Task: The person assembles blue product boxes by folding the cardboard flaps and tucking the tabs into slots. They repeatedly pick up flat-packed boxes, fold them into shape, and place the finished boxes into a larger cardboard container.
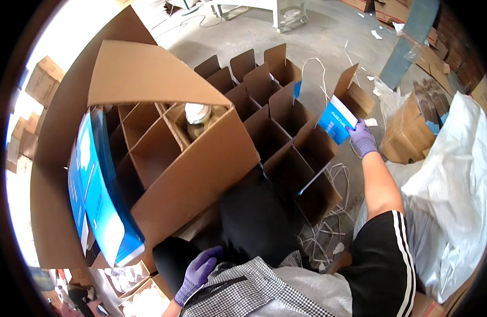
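Observation:
My right hand (362, 138), in a purple glove, grips the edge of a small open carton (334, 124) with a blue and white printed side and brown inner flaps. Beside it stand several similar cartons with raised flaps (275, 134), packed in rows. My left hand (200, 273), also gloved in purple, lies by my lap holding nothing, its fingers extended. A big cardboard box (201, 174), flaps raised, is in front of me at the left. Inside are a brown divider grid (156, 148) and a glass jar (200, 119) with a white top. Flat blue printed cartons (103, 201) lean at its left side.
White strapping (328, 211) lies tangled on the floor near the carton rows. At the right are a large white plastic sack (449, 195) and a cardboard box (410, 129) holding folded brown pieces. A blue-grey post (410, 47) stands behind. Boxes of white material (148, 301) sit lower left.

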Demonstrator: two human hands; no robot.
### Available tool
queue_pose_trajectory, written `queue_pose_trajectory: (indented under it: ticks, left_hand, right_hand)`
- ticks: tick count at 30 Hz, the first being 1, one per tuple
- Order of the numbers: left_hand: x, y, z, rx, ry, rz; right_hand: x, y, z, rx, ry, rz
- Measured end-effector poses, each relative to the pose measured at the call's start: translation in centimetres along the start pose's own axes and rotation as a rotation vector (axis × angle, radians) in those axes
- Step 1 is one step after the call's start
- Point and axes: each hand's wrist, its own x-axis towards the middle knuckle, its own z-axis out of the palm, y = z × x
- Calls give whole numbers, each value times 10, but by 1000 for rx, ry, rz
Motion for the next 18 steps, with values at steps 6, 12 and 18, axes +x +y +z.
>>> queue_pose_trajectory:
  ticks: [6, 12, 18]
  left_hand:
    - [31, -31, -9, 97, 144, -58]
    - [50, 5, -10, 95, 178, -306]
    - [35, -23, -20, 112, 162, -44]
  right_hand:
    - [99, -77, 37, -5, -100, -86]
    - [151, -87, 108, -147, -607, -377]
    - [145, -98, 105, 335, -198, -564]
